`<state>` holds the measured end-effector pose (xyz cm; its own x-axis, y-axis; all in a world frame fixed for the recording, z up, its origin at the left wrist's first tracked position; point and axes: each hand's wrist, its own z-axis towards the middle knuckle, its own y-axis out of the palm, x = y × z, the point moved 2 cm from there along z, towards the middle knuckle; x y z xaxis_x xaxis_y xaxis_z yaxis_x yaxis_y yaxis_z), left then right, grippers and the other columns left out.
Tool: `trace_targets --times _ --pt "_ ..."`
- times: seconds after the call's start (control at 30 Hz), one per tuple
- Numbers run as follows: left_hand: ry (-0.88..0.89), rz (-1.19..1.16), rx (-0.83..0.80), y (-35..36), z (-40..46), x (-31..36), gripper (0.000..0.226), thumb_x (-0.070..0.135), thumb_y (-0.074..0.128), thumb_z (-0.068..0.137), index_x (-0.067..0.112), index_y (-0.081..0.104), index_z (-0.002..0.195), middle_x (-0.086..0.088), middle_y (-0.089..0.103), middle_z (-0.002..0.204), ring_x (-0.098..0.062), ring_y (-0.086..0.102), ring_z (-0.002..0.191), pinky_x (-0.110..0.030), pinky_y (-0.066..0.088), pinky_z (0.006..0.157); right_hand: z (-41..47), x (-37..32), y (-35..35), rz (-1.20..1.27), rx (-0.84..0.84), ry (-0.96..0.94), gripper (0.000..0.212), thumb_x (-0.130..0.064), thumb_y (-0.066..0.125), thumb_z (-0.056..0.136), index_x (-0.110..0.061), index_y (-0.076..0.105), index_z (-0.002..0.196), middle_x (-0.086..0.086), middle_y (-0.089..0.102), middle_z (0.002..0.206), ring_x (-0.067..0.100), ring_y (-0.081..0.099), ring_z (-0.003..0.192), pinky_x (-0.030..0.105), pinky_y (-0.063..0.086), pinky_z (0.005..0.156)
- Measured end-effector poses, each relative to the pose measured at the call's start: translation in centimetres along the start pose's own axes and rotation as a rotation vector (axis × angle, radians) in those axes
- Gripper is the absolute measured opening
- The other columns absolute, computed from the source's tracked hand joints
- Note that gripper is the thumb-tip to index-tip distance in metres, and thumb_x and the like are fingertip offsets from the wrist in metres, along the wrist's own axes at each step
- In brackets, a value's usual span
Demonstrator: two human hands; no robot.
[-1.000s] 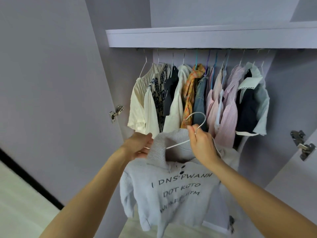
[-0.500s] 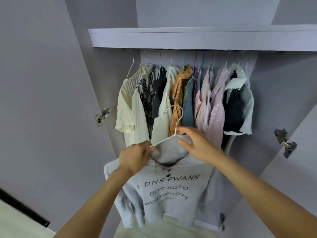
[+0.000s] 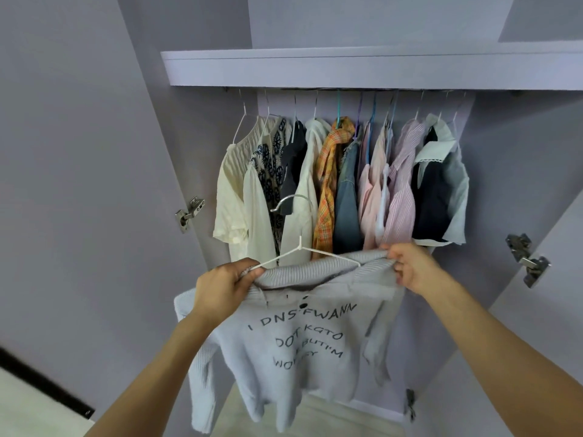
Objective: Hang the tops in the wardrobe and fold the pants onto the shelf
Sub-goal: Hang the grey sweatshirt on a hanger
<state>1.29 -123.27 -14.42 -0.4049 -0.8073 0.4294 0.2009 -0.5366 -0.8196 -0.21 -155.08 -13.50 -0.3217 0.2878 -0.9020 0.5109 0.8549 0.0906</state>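
About a dozen tops [image 3: 334,184] already hang on the rail, while left hand [image 3: 225,283] and right hand [image 3: 410,269] grip the sweater [image 3: 303,335] on its hanger [image 3: 299,244], held below them, unhung; no pants visible.

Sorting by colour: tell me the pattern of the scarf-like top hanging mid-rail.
Orange-yellow plaid top, clearest in the head view.

lilac wardrobe shelf [image 3: 347,69], rail beneath it [image 3: 347,89], hung tops [image 3: 344,184]
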Motion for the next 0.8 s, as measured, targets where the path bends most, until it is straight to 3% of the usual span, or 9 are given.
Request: trace_targets --times 0.1,0.17,0.23,0.3,0.37,0.43,0.5,0.63,0.8 --pt "0.028 -0.002 -0.050 0.5 0.1 0.1 0.020 0.041 0.052 0.092 0.032 0.069 0.097 0.004 0.066 0.067 -0.022 0.063 0.073 -0.028 0.043 0.061 0.3 0.3 -0.6 -0.898 0.185 -0.329 0.021 -0.016 0.048 0.082 -0.014 0.059 0.064 0.003 0.060 0.071 0.024 0.054 0.068 0.026 0.039 0.055" --pt "-0.009 -0.014 -0.043 0.9 0.3 -0.3 0.020 0.041 0.052 0.092 0.032 0.069 0.098 0.002 0.066 0.067 -0.025 0.064 0.074 -0.029 0.044 0.063 0.2 1.0 -0.8 -1.145 0.040 -0.581 0.024 -0.013 0.045 0.087 -0.019 0.068 0.080 -0.006 0.064 0.089 0.020 0.057 0.088 0.029 0.041 0.073" --pt "-0.072 -0.044 -0.038 1.0 0.5 -1.2 0.021 0.042 0.051 0.092 0.032 0.068 0.100 0.000 0.066 0.068 -0.027 0.064 0.078 -0.030 0.044 0.065 -0.2 2.5 -1.7 -1.132 -0.249 -0.594 0.039 -0.005 0.044 0.087 -0.023 0.061 0.116 -0.012 0.056 0.109 0.009 0.052 0.101 0.024 0.039 0.086" --pt "-0.106 -0.059 -0.047 1.2 0.9 -1.8 0.021 0.042 0.051 0.092 0.033 0.068 0.102 -0.002 0.070 0.077 -0.029 0.064 0.085 -0.032 0.046 0.070 -0.7 4.1 -3.1 -1.241 -0.356 -0.576 0.043 -0.012 0.048 0.088 -0.029 0.048 0.128 -0.011 0.054 0.113 0.010 0.053 0.098 0.024 0.042 0.083" --pt "-0.094 -0.093 -0.062 2.0 1.7 -1.6 0.022 0.039 0.053 0.092 0.028 0.069 0.103 -0.006 0.072 0.082 -0.033 0.063 0.089 -0.034 0.046 0.078 -1.2 4.9 -4.1 -1.374 -0.301 -0.610 0.029 -0.036 0.052 0.090 -0.033 0.048 0.119 -0.010 0.058 0.105 0.014 0.057 0.090 0.029 0.046 0.078" --pt "-0.057 -0.146 -0.081 3.0 2.6 -0.8 0.021 0.032 0.055 0.092 0.021 0.070 0.101 -0.010 0.072 0.082 -0.036 0.063 0.088 -0.035 0.043 0.086 -2.2 5.3 -4.3 -1.451 -0.278 -0.662 0.018 -0.044 0.049 0.090 -0.030 0.052 0.102 -0.005 0.063 0.095 0.017 0.057 0.082 0.031 0.045 0.070" --pt "-0.020 -0.178 -0.124 4.4 3.7 0.1 0.020 0.029 0.055 0.093 0.018 0.070 0.101 -0.011 0.072 0.084 -0.035 0.063 0.090 -0.036 0.042 0.090 -3.2 5.2 -4.6 -1.463 -0.264 -0.689 0.013 -0.036 0.046 0.094 -0.027 0.050 0.086 -0.001 0.063 0.087 0.018 0.054 0.076 0.029 0.038 0.064" --pt "0.022 -0.086 -0.325 8.3 6.3 2.1 0.023 0.036 0.048 0.095 0.023 0.066 0.102 -0.005 0.067 0.100 -0.028 0.059 0.101 -0.036 0.041 0.090 -5.6 5.4 -6.6 -1.174 -0.210 -0.517 0.031 -0.021 0.047 0.096 -0.026 0.044 0.065 -0.008 0.050 0.067 0.014 0.049 0.067 0.018 0.035 0.058" --pt "0.071 -0.030 -0.637 13.8 8.2 6.8 0.052 0.047 0.050 0.091 0.033 0.036 0.138 -0.002 0.040 0.141 -0.028 0.038 0.129 -0.043 0.033 0.106 -7.8 7.1 -11.7 -1.035 0.071 -0.201 0.036 -0.021 0.045 0.097 -0.017 0.044 0.061 -0.005 0.047 0.061 0.006 0.042 0.054 0.014 0.031 0.048"
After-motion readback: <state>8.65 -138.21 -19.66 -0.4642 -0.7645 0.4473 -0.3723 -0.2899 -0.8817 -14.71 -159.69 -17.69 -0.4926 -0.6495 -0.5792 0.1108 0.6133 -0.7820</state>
